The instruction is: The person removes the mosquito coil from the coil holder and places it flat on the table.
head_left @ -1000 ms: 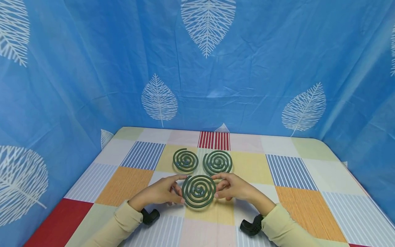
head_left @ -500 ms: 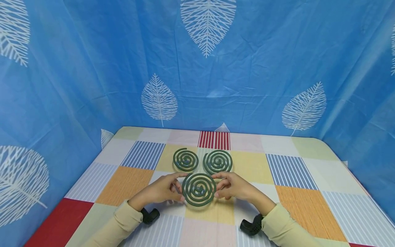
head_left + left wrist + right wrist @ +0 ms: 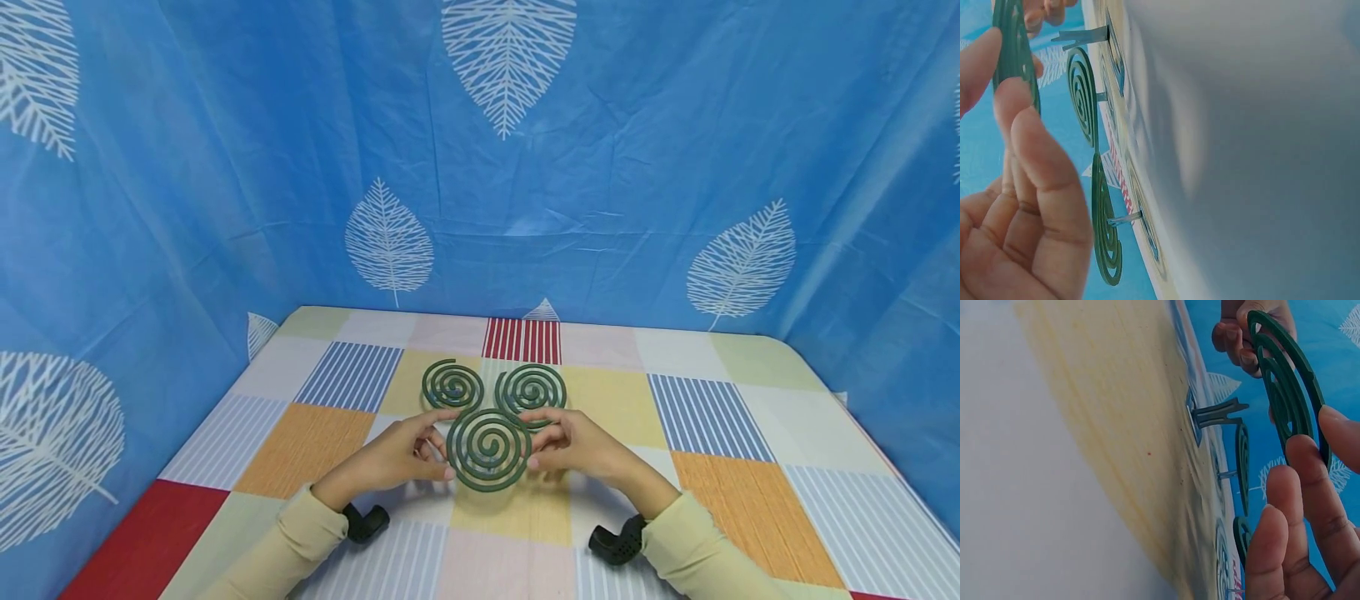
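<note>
A green mosquito coil [image 3: 491,447] is held level between my two hands, above the cloth. My left hand [image 3: 397,457] pinches its left rim with thumb and fingertips. On the opposite rim, my right hand [image 3: 581,450] pinches it likewise. Below the coil, in the right wrist view, a small metal stand [image 3: 1219,414] rises with its prongs apart from the coil. Two more coils lie raised on similar stands: a smaller one at back left [image 3: 453,389] and another at back right [image 3: 532,392]. The held coil overlaps both slightly in the head view.
A patchwork-patterned cloth [image 3: 517,567] covers the table. Blue curtains [image 3: 600,167] with white leaf prints hang behind it and at both sides. Black wrist devices, at left [image 3: 367,525] and right [image 3: 617,543], sit under the forearms.
Both hands have raised the coil and carried it slightly away from the body, toward the two back coils. Those two coils stay in place.
</note>
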The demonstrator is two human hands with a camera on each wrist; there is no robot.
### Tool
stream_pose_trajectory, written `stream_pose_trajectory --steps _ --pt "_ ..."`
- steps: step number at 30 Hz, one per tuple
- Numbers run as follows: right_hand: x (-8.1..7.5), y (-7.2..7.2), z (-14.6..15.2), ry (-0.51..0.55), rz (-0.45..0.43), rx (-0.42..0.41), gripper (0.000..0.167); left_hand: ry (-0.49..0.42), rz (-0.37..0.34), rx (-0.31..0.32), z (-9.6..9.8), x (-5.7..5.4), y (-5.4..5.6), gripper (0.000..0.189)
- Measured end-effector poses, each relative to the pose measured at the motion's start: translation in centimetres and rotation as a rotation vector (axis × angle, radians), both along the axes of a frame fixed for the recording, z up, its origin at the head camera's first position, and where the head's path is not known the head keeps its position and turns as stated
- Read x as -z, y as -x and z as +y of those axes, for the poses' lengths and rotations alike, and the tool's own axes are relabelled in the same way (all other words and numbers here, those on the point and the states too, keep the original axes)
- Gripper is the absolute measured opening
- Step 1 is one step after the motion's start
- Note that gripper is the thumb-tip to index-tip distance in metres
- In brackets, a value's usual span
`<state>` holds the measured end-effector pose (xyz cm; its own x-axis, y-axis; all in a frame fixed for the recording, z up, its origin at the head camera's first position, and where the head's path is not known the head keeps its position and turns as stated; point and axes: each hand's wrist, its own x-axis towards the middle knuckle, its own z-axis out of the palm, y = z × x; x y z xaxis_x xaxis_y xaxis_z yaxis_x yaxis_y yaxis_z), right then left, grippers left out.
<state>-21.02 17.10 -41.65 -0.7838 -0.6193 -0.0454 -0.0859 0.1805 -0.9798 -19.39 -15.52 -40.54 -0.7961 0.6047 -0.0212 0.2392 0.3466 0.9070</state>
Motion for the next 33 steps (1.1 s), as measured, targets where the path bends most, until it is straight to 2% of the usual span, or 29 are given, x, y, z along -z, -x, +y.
stream_pose_trajectory --steps 5,12,19,28,33 --pt "-0.3 0.2 0.6 0.007 0.020 0.003 0.071 0.000 0.029 -0.032 0.3 0.0 -0.1 0.083" --pt "-0.8 0.5 1.2 0.039 0.027 -0.010 0.072 -0.045 0.046 -0.048 0.7 -0.3 -0.4 0.083" --pt "-1.2 0.7 1.7 0.081 -0.014 -0.034 0.072 -0.048 0.057 -0.070 1.0 -0.3 -0.5 0.081" --pt "-1.7 0.8 2.3 0.108 -0.004 -0.016 0.072 -0.122 0.060 -0.105 2.2 -0.1 -0.6 0.078" --pt "-2.1 1.0 2.9 0.104 0.007 -0.026 0.075 -0.105 0.070 -0.126 2.8 -0.3 -0.6 0.081"
